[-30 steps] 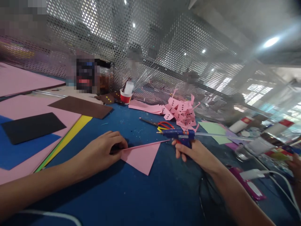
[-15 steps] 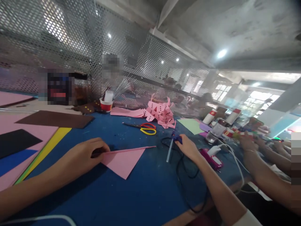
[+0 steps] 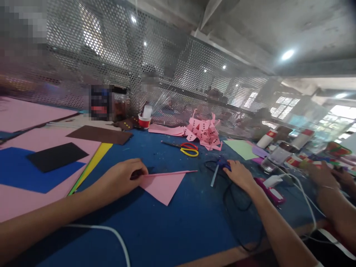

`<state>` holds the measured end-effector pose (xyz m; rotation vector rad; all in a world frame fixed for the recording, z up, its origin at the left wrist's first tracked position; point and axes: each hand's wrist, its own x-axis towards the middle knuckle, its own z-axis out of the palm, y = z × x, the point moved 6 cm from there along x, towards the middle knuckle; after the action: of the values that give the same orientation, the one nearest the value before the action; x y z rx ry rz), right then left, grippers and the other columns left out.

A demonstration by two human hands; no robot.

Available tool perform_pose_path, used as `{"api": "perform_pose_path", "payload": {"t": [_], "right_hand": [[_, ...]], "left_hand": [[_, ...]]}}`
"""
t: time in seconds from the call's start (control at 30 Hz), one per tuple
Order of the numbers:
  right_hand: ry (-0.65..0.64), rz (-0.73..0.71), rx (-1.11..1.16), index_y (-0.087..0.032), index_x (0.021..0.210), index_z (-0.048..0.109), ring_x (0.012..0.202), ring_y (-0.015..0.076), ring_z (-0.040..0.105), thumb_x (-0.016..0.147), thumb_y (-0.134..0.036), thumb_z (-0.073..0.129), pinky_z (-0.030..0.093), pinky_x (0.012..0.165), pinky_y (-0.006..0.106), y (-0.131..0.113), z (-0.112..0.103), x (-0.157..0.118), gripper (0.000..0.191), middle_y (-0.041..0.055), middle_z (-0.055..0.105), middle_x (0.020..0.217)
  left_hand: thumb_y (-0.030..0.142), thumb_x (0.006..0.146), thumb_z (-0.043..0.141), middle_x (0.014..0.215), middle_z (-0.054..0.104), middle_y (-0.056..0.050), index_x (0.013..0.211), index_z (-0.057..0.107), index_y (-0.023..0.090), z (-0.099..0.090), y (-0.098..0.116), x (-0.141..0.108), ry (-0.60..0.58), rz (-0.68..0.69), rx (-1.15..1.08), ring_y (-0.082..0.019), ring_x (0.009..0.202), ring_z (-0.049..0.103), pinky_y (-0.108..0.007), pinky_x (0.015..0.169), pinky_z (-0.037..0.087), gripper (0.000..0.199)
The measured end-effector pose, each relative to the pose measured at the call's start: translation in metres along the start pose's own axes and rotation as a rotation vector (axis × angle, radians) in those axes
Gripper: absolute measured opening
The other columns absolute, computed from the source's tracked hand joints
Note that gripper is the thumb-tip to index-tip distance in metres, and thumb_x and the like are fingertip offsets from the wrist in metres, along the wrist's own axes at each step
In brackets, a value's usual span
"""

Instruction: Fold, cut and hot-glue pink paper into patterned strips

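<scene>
On the blue table, my left hand [image 3: 125,176] is closed, thumb and fingers pinching the left end of a piece of pink paper [image 3: 164,187]. The paper's upper edge is rolled into a thin tube that sticks out to the right, while its lower part lies as a flat point. My right hand [image 3: 240,174] has its fingers closed around a blue glue gun [image 3: 221,162] lying on the table. A translucent glue stick [image 3: 214,175] juts from the gun, and its dark cord [image 3: 226,202] loops beside my wrist. Scissors [image 3: 189,149] with red and yellow handles lie beyond the paper.
Colored sheets, including a black piece [image 3: 58,156], lie at left. Behind are a red-and-white cup [image 3: 144,121] and a dotted pink paper pile [image 3: 204,131]. Right stand a clear jar [image 3: 275,157], a magenta device [image 3: 271,191], white cables and another person's arm [image 3: 330,200].
The view has turned left, so everything appears farther right. Both hands keep their places, the left on the pink paper and the right at the glue gun.
</scene>
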<state>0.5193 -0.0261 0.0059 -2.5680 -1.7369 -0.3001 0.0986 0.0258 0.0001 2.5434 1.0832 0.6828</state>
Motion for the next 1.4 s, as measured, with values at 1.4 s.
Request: {"api": "perform_pose_path", "payload": {"t": [1.4], "right_hand": [[0.234, -1.048, 0.051, -0.016, 0.101, 0.065, 0.091, 0.0219, 0.051, 0.098, -0.012, 0.052, 0.038, 0.074, 0.034, -0.204, -0.029, -0.082, 0.014, 0.0086, 0.062, 0.099]], "left_hand": [[0.016, 0.095, 0.049, 0.099, 0.065, -0.002, 0.104, 0.073, 0.026, 0.011, 0.003, -0.006, -0.020, 0.212, 0.145, -0.018, 0.095, 0.059, -0.031, 0.085, 0.046, 0.027]]}}
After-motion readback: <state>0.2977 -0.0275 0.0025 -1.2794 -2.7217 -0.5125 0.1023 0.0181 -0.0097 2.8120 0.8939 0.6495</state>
